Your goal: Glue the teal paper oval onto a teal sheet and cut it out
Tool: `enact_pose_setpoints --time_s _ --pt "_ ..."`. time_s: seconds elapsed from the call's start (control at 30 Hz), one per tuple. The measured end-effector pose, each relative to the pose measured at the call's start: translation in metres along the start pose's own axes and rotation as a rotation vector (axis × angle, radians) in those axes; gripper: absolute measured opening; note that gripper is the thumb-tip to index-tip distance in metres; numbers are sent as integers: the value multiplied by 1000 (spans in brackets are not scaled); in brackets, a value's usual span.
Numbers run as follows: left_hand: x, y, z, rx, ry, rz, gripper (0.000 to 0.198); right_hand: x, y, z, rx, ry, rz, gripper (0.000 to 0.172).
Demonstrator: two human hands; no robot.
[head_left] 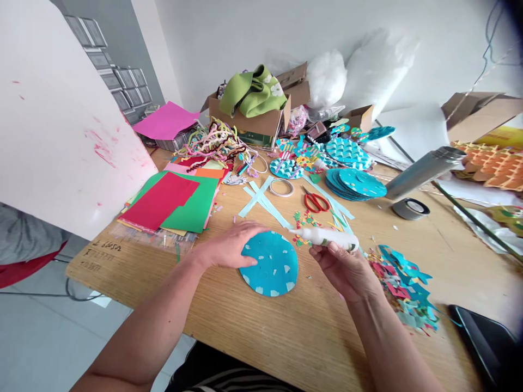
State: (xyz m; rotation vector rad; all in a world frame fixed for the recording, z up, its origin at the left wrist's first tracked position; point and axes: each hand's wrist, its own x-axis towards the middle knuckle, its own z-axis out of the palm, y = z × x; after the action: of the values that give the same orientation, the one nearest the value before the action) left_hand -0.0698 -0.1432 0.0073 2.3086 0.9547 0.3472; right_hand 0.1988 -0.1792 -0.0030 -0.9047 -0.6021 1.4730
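Note:
A round blue disc point(272, 267) with pale patches lies flat on the wooden table in front of me. My left hand point(235, 242) rests at its left edge, thumb over the disc and fingers stretched out, holding nothing. In my right hand point(343, 267) is a white glue bottle point(327, 238), tipped sideways with its thin nozzle pointing left, just above the disc's right upper edge. Small coloured paper flowers point(302, 220) lie behind the bottle. Red-handled scissors point(315, 201) and pale blue paper strips point(261, 198) lie farther back.
At left is a stack of coloured paper point(192, 201). Blue discs point(355, 183), a metal flask point(425, 171) and a grey tape roll point(411, 208) stand at back right. Paper scraps point(408, 288) and a black phone point(484, 343) lie at right. A cardboard box point(249, 125) stands behind.

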Motion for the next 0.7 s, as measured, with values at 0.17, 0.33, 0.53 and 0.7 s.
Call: enact_pose_setpoints --time_s 0.17,0.33,0.53,0.7 --pt "-4 -6 1 18 -190 20 93 6 3 -4 -5 68 -42 32" --pt "-3 -4 4 68 -153 -11 96 9 4 -4 23 81 -1 33" --pt "-4 -2 8 120 -130 -37 101 9 7 -1 -8 86 -4 28" --pt "-5 0 8 133 -130 -57 98 7 8 -2 -79 64 23 25"
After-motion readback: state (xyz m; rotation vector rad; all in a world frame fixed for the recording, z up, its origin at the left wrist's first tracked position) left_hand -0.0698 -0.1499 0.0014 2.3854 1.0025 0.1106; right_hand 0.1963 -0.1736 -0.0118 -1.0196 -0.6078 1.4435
